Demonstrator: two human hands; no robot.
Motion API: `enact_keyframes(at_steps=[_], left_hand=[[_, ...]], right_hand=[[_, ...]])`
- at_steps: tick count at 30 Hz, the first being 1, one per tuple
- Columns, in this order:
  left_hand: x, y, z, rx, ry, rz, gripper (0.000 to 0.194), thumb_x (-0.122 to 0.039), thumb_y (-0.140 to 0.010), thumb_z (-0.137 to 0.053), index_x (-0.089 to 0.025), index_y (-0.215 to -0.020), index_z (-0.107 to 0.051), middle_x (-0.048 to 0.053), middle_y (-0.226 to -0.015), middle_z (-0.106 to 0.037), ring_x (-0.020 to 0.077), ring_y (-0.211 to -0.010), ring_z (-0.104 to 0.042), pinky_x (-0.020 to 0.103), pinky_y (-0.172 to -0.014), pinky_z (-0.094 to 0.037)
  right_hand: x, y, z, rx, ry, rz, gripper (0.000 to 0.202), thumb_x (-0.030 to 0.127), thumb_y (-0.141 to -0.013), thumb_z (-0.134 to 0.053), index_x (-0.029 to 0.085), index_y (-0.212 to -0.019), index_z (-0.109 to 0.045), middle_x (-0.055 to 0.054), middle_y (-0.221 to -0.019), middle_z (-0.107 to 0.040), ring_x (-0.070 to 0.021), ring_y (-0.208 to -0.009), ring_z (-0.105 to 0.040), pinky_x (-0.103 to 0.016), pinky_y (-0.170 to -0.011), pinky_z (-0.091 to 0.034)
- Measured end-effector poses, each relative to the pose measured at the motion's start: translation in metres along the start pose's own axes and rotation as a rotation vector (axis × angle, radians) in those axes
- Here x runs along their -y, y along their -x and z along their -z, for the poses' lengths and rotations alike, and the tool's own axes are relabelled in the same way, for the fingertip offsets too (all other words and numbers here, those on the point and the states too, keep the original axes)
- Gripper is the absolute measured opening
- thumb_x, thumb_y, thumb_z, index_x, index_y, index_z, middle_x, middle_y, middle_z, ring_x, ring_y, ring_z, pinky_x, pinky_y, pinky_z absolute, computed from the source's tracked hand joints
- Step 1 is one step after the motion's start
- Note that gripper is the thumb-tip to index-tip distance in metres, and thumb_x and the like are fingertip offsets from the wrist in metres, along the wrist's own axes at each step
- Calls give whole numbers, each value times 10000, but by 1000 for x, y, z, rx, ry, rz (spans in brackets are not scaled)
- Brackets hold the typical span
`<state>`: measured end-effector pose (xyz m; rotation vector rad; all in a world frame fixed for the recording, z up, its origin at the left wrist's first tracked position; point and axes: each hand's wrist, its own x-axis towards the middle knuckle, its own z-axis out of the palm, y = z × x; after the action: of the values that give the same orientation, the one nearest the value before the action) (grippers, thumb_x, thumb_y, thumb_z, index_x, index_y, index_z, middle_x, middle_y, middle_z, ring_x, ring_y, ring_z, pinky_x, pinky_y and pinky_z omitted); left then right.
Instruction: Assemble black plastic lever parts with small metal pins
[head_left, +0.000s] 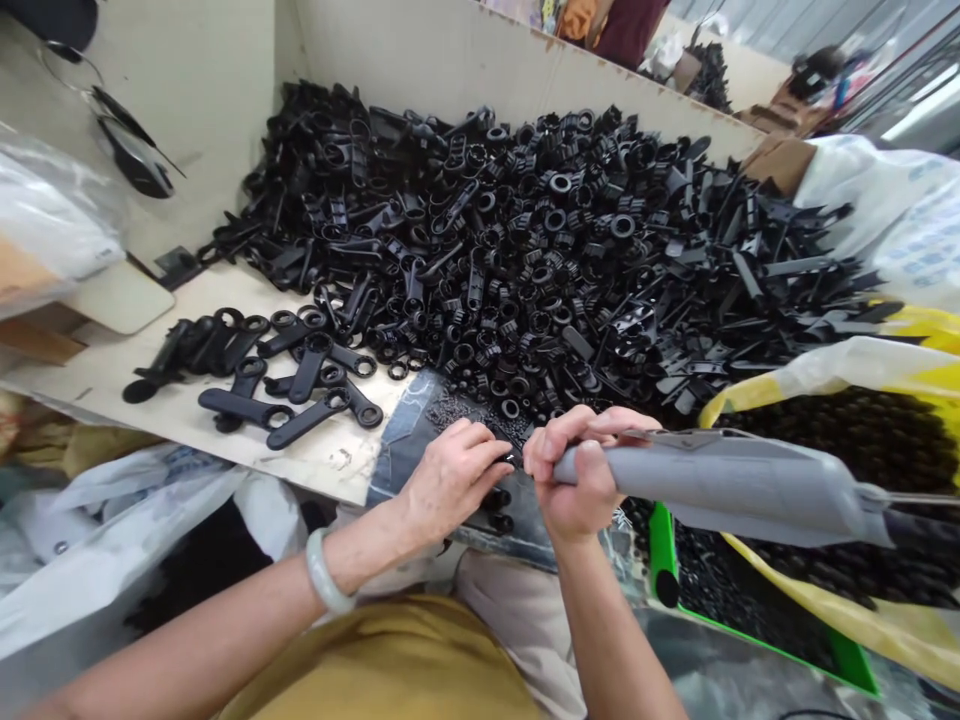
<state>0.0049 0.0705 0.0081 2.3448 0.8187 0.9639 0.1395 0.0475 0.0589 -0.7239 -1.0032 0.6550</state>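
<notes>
A small black part (505,457) sits between the left hand (456,472), whose fingertips pinch it, and the right hand (577,472), which is wrapped round a grey tool (720,485); from here I can't make out the part's shape. Beyond them, a heap of black pieces (517,230) spreads across the surface (341,460).

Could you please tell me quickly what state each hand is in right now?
Left hand: closed, pinching a small black part, mostly hidden.
Right hand: closed around a grey handheld tool.
</notes>
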Motion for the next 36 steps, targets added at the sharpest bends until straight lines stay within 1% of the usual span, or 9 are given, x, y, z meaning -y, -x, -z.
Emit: enact_keyframes(at_steps=[4, 8, 13, 17, 20, 24, 27, 32, 36], left_hand=[[1, -1, -4, -13, 44, 19, 186, -220, -1029, -547, -181, -988, -724, 43, -873, -688, 186, -811, -564, 321, -746, -485], [1, -2, -5, 14, 84, 45, 188, -190, -1010, -567, -184, -895, -715, 32, -817, -681, 180, -779, -569, 310, -721, -472], [1, -4, -4, 10, 107, 56, 178, -187, -994, -587, -179, -861, -706, 29, -783, -682, 175, -758, -595, 302, -698, -476], [0, -4, -3, 6, 113, 63, 186, -192, -1000, -574, -188, -875, -712, 29, -799, -697, 171, -766, -606, 300, -706, -491], [1, -2, -3, 11, 109, 71, 184, -194, -1003, -574, -190, -888, -718, 29, -802, -701, 174, -768, -609, 303, -710, -494], [5, 0, -5, 26, 113, 62, 117, -227, -997, -613, -190, -982, -723, 33, -863, -720, 183, -808, -628, 313, -747, -505], [9, 2, -8, 31, 122, 54, 113, -255, -999, -618, -194, -1020, -711, 34, -890, -721, 185, -832, -634, 320, -772, -513], [11, 2, -9, 58, 119, 67, 120, -276, -1007, -598, -193, -977, -680, 42, -898, -697, 195, -853, -629, 337, -792, -519], [10, 1, -8, 74, 88, 77, 95, -235, -992, -610, -191, -923, -658, 40, -886, -681, 200, -843, -614, 335, -776, -512]], right_hand=[[-4, 3, 2, -5, 18, -39, 178, 253, -927, -612, 299, -1001, -456, 110, -656, -569, -85, -393, -405, -202, -370, -405], [-4, 3, 3, -20, 34, -70, 189, 260, -921, -610, 301, -1001, -443, 122, -644, -569, -87, -385, -417, -204, -380, -423], [0, -3, 2, -28, 20, -66, 164, 248, -919, -593, 289, -984, -448, 117, -652, -584, -82, -379, -418, -202, -374, -420], [1, -2, 0, -29, 24, -70, 177, 285, -924, -609, 295, -985, -444, 119, -647, -574, -84, -373, -413, -201, -369, -415], [-2, 0, 0, -22, 29, -84, 177, 269, -924, -609, 294, -991, -447, 119, -646, -578, -85, -370, -416, -203, -369, -420], [-5, 1, 0, -17, 39, -81, 168, 244, -924, -601, 287, -990, -453, 119, -640, -579, -82, -375, -419, -195, -374, -414], [-5, 1, 0, -7, 62, -88, 172, 259, -927, -604, 291, -988, -447, 124, -636, -572, -81, -374, -416, -191, -374, -404], [-8, 1, 1, 35, 108, -93, 196, 244, -924, -598, 292, -987, -419, 125, -623, -561, -85, -383, -420, -191, -379, -384], [-12, -1, 0, 82, 157, -125, 205, 230, -936, -604, 278, -962, -407, 115, -622, -553, -81, -395, -432, -194, -385, -375]])
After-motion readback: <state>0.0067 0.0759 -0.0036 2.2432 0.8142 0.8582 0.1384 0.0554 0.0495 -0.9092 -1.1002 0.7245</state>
